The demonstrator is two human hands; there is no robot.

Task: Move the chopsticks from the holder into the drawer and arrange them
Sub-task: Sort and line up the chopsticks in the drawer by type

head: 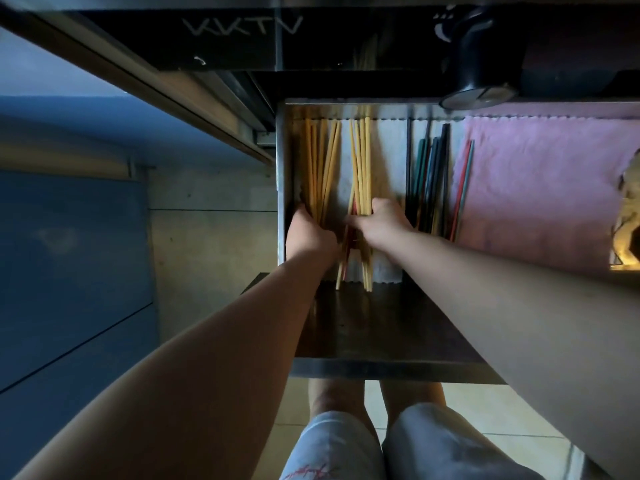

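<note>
1. Drawer (pixel 281 168) is pulled out below the counter and seen from above; the front part of its floor is dark and bare.
2. Pink cloth (pixel 536 188) covers the drawer's R side.
3. Black cylindrical container (pixel 481 60) is on the counter above the drawer's back edge; can't tell what's in it.
4. White liner (pixel 388 161) lies under the chopsticks on the L side.
5. R hand (pixel 382 221) has thumb and fingers curled round the middle bunch (pixel 362 161) of yellow chopsticks, near its front end. A red stick is mixed in.
6. L hand (pixel 310 233) sits on the near ends of the left bunch (pixel 320 164) of yellow chopsticks, by the drawer's L wall. Fingers are tucked under, so can't tell the grip.
7. Dark chopsticks (pixel 429 174) (black, green, blue) lie just R of the R hand.
8. Red-and-teal pair (pixel 464 188) lies on the pink cloth's L edge.
</note>
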